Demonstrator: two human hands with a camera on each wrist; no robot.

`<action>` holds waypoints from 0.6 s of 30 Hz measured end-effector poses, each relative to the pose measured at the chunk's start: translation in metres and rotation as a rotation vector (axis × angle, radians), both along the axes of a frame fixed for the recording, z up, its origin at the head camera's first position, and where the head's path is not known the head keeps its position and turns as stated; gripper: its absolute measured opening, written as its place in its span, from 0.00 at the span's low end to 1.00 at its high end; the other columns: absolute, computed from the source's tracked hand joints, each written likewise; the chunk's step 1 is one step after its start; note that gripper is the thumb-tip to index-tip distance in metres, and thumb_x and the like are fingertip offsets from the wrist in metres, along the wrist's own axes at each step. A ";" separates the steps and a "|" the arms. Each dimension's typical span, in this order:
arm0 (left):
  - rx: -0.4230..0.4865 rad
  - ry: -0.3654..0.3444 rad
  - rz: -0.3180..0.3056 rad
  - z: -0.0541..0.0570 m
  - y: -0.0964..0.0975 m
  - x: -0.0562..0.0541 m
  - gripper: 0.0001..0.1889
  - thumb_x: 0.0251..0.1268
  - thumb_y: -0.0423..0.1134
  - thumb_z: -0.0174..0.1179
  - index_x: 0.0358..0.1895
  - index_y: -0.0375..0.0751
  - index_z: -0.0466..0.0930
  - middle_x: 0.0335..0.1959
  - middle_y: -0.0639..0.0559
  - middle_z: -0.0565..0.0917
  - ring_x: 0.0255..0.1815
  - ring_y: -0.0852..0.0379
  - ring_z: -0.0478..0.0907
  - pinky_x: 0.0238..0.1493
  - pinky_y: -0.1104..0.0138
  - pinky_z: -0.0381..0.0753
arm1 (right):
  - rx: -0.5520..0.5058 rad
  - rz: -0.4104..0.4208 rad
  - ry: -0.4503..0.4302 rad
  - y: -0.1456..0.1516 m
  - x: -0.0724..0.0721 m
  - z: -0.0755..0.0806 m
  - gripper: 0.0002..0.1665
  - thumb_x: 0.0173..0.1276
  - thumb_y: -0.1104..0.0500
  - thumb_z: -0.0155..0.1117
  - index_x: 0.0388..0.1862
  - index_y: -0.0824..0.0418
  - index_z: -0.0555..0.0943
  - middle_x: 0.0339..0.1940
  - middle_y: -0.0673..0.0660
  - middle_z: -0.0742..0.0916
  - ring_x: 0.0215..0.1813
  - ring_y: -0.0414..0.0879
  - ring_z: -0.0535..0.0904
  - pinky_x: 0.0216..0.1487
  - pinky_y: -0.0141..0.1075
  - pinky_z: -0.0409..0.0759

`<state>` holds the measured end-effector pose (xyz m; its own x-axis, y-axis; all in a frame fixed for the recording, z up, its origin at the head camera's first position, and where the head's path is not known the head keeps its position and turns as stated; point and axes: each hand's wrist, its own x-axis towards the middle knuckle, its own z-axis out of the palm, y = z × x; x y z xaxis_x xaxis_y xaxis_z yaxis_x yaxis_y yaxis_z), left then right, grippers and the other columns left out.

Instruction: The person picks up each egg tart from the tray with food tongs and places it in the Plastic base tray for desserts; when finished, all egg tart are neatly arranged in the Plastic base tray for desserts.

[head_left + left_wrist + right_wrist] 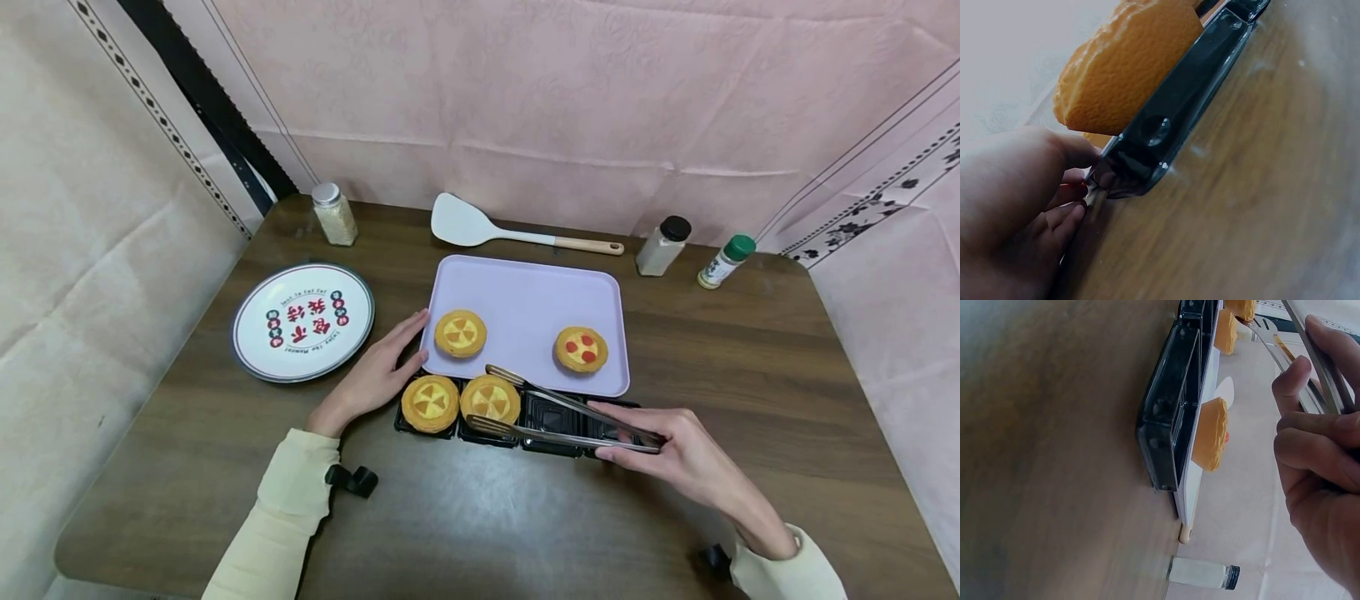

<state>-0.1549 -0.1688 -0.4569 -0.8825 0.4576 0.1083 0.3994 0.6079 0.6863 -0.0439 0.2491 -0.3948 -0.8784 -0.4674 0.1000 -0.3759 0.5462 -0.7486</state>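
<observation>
My right hand (675, 450) holds metal tongs (570, 440), which reach left with their two arms spread. The tips stand on either side of an egg tart (490, 398) with a pale wedge pattern; whether they touch it I cannot tell. That tart sits in a black plastic compartment tray (551, 415), right of another patterned tart (431, 403). Behind lies a lilac tray (525, 287) bearing a patterned tart (461, 333) at left and a red-dotted tart (581, 349) at right. My left hand (378, 371) touches the lilac tray's left edge with fingers extended.
White plates (302, 321) with red lettering lie at the left. A white spatula (461, 221) lies behind the lilac tray. Around the back edge stand a silver-capped jar (335, 217), a black-capped shaker (663, 247) and a green-capped bottle (724, 262). Cloth hangs behind the table.
</observation>
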 end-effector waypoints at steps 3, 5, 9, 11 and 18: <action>-0.003 0.004 0.002 0.000 0.000 -0.001 0.32 0.77 0.44 0.51 0.78 0.45 0.52 0.78 0.48 0.53 0.77 0.52 0.50 0.72 0.51 0.54 | 0.009 0.002 0.003 -0.001 0.001 0.000 0.30 0.60 0.55 0.75 0.63 0.47 0.80 0.25 0.43 0.77 0.19 0.34 0.63 0.16 0.29 0.61; -0.006 0.003 0.001 0.000 0.000 -0.001 0.32 0.77 0.44 0.51 0.79 0.45 0.51 0.78 0.48 0.52 0.77 0.52 0.49 0.72 0.51 0.54 | 0.013 0.004 0.006 -0.001 0.002 -0.001 0.30 0.60 0.56 0.75 0.63 0.49 0.80 0.25 0.43 0.77 0.18 0.33 0.61 0.15 0.29 0.60; -0.006 -0.003 -0.001 0.000 0.000 0.000 0.32 0.77 0.45 0.50 0.79 0.46 0.51 0.79 0.49 0.52 0.77 0.53 0.49 0.72 0.51 0.54 | 0.015 0.015 0.020 -0.002 0.003 -0.003 0.29 0.60 0.58 0.75 0.62 0.51 0.81 0.25 0.43 0.77 0.18 0.31 0.60 0.15 0.28 0.60; -0.005 -0.008 -0.001 0.000 0.000 0.000 0.32 0.77 0.45 0.50 0.79 0.46 0.51 0.79 0.49 0.52 0.77 0.53 0.49 0.72 0.51 0.54 | 0.016 0.018 0.019 -0.002 0.003 -0.004 0.29 0.60 0.57 0.75 0.62 0.51 0.81 0.25 0.42 0.77 0.19 0.31 0.61 0.15 0.28 0.60; -0.003 -0.012 -0.001 0.000 0.000 0.000 0.32 0.77 0.45 0.51 0.79 0.46 0.51 0.79 0.49 0.52 0.77 0.53 0.49 0.72 0.51 0.54 | 0.022 0.015 0.002 -0.001 0.003 -0.006 0.30 0.61 0.52 0.74 0.63 0.46 0.80 0.25 0.42 0.78 0.19 0.32 0.64 0.15 0.29 0.62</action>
<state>-0.1551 -0.1693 -0.4568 -0.8833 0.4589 0.0959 0.3915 0.6095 0.6893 -0.0413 0.2484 -0.4004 -0.8710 -0.4827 0.0914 -0.3858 0.5570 -0.7355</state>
